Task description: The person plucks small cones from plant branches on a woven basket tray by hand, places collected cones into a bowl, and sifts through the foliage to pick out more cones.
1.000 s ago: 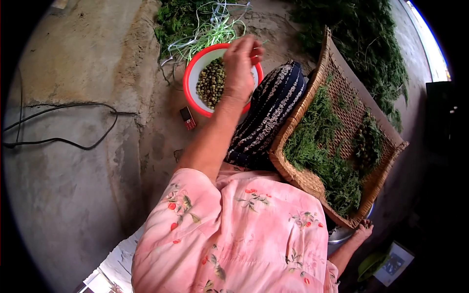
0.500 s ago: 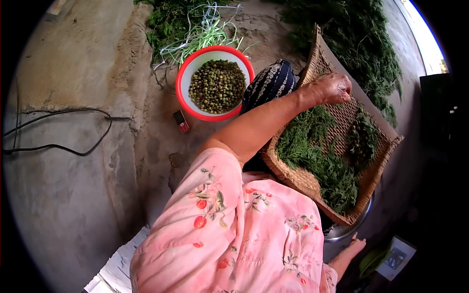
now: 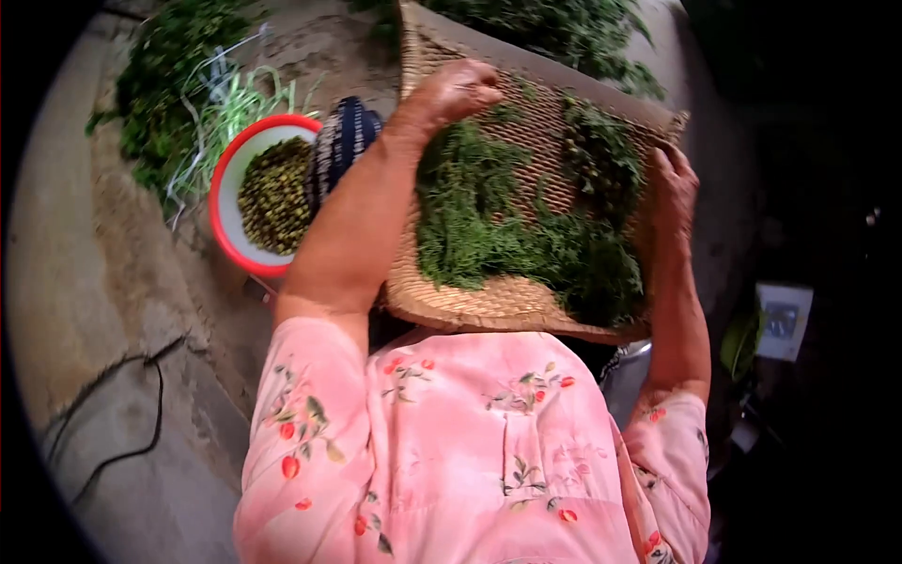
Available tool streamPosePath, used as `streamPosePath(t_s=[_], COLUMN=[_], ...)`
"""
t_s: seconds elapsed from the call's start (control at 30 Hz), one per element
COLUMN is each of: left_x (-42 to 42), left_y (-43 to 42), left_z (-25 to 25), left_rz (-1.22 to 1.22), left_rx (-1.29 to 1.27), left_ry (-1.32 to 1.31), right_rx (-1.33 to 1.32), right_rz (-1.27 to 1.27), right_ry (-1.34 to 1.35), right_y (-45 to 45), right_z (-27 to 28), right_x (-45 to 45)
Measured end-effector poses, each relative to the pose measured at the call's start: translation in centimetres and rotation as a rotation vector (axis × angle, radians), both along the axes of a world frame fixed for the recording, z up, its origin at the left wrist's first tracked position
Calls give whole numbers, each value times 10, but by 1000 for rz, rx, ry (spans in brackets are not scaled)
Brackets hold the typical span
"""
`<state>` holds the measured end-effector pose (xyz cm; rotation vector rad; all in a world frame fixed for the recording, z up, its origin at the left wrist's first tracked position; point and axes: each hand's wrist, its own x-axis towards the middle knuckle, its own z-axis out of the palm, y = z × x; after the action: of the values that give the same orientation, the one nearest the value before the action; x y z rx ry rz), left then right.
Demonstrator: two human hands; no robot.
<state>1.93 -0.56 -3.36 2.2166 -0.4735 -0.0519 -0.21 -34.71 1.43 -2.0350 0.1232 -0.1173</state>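
Greenery (image 3: 470, 230) lay in a basket (image 3: 512, 301), upper centre. Left hand (image 3: 458, 91) curled, contents unclear; right hand (image 3: 675, 186) gripped the right rim.

Knee (image 3: 342, 146) apparently between bowl (image 3: 218, 199) and basket (image 3: 498, 301)

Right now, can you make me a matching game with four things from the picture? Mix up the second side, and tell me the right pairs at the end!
1. bowl
2. woven tray
3. right hand
4. shirt

A. at the tray's right edge
B. pink, with red and green patterns
C. red-rimmed, with small round pieces inside
D. brown, with leafy green sprigs on it

Pairs: 1-C, 2-D, 3-A, 4-B
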Motion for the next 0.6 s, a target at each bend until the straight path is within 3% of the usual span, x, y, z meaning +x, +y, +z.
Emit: streamPosePath(t_s=[0.13,0.2,0.33,0.47,0.6], left_x=[-6,-3,0,1,-3], left_y=[-3,-4,-7,-8,-6], left_z=[19,10,11,12,12], left_rz=[-5,5,-45,-77,-88], left_rx=[8,1,30,54,72], left_ry=[178,165,193,231,255], right_rx=[-474,-799,-1083,-910,-472], right_rz=[65,120,171,392,566], right_ry=[-136,-99,-36,79,45], right_y=[0,21,83,128,142], right_z=[-63,-71,-75,-61,-54], right_x=[23,11,-28,-64,-80])
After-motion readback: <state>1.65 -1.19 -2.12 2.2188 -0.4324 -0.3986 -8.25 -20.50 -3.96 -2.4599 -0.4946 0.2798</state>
